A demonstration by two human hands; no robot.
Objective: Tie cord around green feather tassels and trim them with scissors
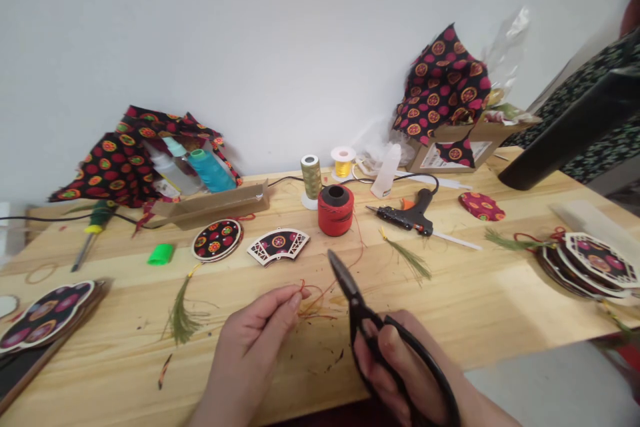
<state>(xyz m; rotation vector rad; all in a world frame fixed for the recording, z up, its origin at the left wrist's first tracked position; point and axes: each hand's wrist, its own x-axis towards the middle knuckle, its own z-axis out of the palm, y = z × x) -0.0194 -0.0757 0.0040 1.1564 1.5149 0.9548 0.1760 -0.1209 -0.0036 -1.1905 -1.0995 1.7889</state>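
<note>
The left hand point(255, 337) pinched thumb and forefinger together; the right hand point(400, 367) curled its fingers closed just beside it.

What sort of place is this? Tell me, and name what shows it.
Probably a craft workbench: a wooden table strewn with thread spools, a glue gun and patterned fabric. The left hand pinches orange thread; the right hand holds black scissors.

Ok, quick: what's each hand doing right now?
Left hand: closed, pinching strands of red thread over the table.
Right hand: closed around the black scissors, blades shut.
</note>
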